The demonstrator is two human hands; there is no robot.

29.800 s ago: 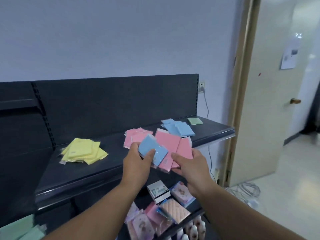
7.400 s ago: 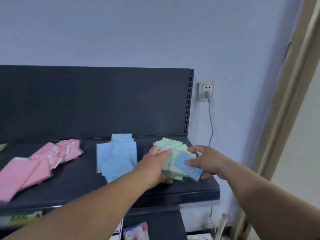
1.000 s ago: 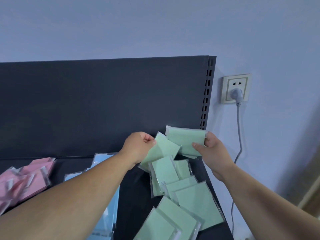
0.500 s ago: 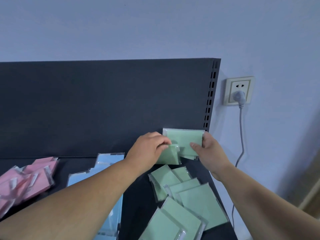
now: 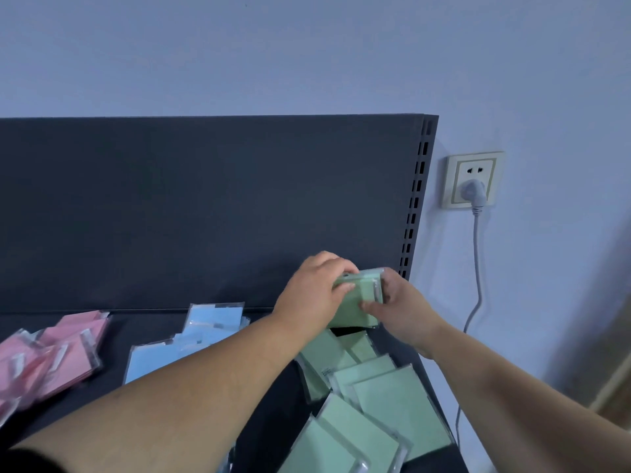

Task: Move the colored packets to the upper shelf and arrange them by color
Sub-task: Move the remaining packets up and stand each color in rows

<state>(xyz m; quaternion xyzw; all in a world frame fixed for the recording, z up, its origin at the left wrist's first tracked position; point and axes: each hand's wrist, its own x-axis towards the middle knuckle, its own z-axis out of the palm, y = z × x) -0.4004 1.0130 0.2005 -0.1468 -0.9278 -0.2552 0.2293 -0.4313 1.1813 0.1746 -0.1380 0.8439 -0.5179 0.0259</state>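
Both hands hold a small stack of green packets (image 5: 360, 302) upright at the back right corner of the dark upper shelf (image 5: 153, 331). My left hand (image 5: 316, 295) grips the stack from the left, fingers curled over its top edge. My right hand (image 5: 399, 308) pinches its right side. Several loose green packets (image 5: 386, 401) lie spread on the shelf in front of the stack. A pile of blue packets (image 5: 191, 339) lies to their left, partly hidden by my left forearm. Pink packets (image 5: 51, 356) lie at the far left.
The shelf's dark back panel (image 5: 205, 206) rises behind the packets, ending in a slotted upright (image 5: 415, 206). A wall socket (image 5: 473, 179) with a grey plug and a hanging cable (image 5: 476, 295) is on the wall to the right. The shelf's right edge runs beside the green packets.
My left hand brought its green packet against the one in my right hand, and both hands now hold them together as one stack, lower and closer to the shelf.
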